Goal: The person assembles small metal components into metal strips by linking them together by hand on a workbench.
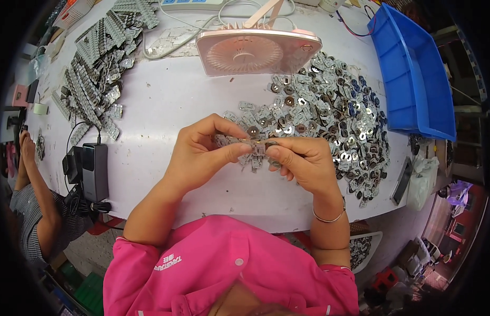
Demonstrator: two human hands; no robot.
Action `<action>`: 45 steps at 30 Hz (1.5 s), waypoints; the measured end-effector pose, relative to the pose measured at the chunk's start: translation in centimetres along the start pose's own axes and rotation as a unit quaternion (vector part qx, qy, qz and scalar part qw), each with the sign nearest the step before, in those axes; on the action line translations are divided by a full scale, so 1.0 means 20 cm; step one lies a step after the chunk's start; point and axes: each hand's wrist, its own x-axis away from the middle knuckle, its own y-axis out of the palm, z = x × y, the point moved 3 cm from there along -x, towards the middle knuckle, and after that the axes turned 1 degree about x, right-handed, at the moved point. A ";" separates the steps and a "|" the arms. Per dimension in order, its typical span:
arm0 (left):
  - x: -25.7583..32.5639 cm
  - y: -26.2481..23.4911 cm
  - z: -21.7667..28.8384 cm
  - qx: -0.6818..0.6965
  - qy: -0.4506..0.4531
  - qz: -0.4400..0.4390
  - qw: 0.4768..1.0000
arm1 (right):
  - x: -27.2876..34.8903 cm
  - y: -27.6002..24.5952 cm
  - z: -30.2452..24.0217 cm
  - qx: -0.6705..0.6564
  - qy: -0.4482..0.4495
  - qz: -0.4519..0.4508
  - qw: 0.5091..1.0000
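Both hands meet over the middle of the white table, fingers pinched around small parts. My left hand (205, 150) is closed on a short strip of small metallic grey parts (258, 149), whose end shows between the two hands. Thumb and forefinger of my right hand (303, 158) pinch at the strip's right end, by a small round dark piece; fingers hide most of it. Just beyond and to the right spreads a big heap of small grey parts (321, 113) with round dark or silver discs. A few of these parts lie right behind my fingertips.
A pink fan (245, 51) stands beyond my hands. Long strips of grey parts (92, 68) are piled at the far left. A blue bin (413, 73) sits at the far right. A dark power bank (94, 171) with cables lies left; another person (42, 210) sits beyond it.
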 end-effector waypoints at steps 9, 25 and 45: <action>0.00 -0.01 -0.01 -0.013 -0.014 -0.009 1.000 | -0.01 0.02 0.02 0.010 0.016 -0.011 1.000; 0.02 0.06 0.03 -0.149 0.236 0.031 0.960 | 0.01 0.09 0.06 -0.063 -0.075 0.044 0.994; -0.02 0.05 -0.03 0.025 0.068 0.040 0.997 | -0.02 -0.02 0.02 0.043 -0.049 0.093 0.994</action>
